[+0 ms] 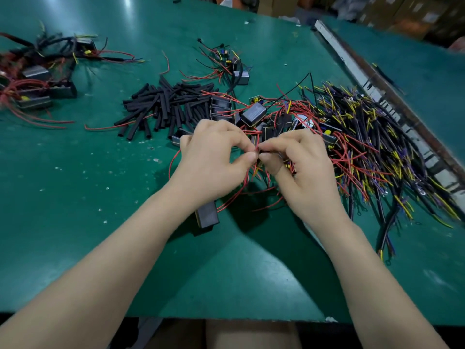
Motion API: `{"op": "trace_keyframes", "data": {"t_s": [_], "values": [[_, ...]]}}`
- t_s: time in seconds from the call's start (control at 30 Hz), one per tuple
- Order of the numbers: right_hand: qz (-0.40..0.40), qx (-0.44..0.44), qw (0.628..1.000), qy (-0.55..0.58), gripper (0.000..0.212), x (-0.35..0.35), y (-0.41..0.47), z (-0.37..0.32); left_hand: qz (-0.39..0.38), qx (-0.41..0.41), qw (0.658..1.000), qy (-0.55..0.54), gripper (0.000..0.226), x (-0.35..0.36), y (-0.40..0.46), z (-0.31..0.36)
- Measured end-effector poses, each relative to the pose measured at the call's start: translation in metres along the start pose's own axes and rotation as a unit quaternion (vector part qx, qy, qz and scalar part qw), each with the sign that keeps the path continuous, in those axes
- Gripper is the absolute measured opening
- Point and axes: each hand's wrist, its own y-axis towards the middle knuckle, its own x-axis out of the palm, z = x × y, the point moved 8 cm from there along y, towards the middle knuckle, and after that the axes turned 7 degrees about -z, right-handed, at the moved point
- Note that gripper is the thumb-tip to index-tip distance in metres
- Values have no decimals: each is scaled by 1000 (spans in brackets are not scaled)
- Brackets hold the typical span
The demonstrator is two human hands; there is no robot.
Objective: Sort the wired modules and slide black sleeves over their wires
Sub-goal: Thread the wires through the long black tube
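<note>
Both hands are working close together over the middle of the green table point(75, 222). The left hand point(214, 162) is pinching a thin red wire point(253, 170) between thumb and forefinger, the other fingers curled in, and the right hand point(299, 167) is pinching what looks like a short black sleeve point(264, 150) right at the wire's tip; the fingers are hiding most of it, so I cannot tell how far on it is sitting. A black module point(207, 215) is lying under the left wrist toward the near edge, and the wire seems to be running down to it, though the hand is covering the join. To do this step well, the person is best keeping the wire end straight and held close to its tip so it is not buckling, lining the sleeve's mouth up with it, and sliding the sleeve along without snagging the loose red wires beneath. No boxes or trays are holding anything here; everything is lying in open heaps on the table. Spare black sleeves point(161, 109) are lying piled just beyond the hands, unsorted modules point(254, 113) are tangling behind the fingers, a mass of yellow and black leads point(377, 147) is spreading toward the right edge, and a group of modules point(37, 89) is sitting by the far left edge.
</note>
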Motion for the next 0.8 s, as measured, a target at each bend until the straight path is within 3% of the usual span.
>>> {"op": "trace_keyframes", "data": {"t_s": [0.3, 0.4, 0.67, 0.8], "values": [[52, -35, 992, -108, 20, -4, -3, -12, -57, -14, 997, -54, 20, 4, 4, -2], [63, -28, 993, -91, 20, -3, -4, -13, -64, -28, 992, -108, 3, 4, 4, -4], [98, 7, 995, -2, 12, 1, -6, -6, -50, -77, 979, -180, 10, 5, 0, -11], [57, 36, 995, 70, 7, 4, -4, 4, -50, -33, 988, -140, 11, 7, 0, -3]]}}
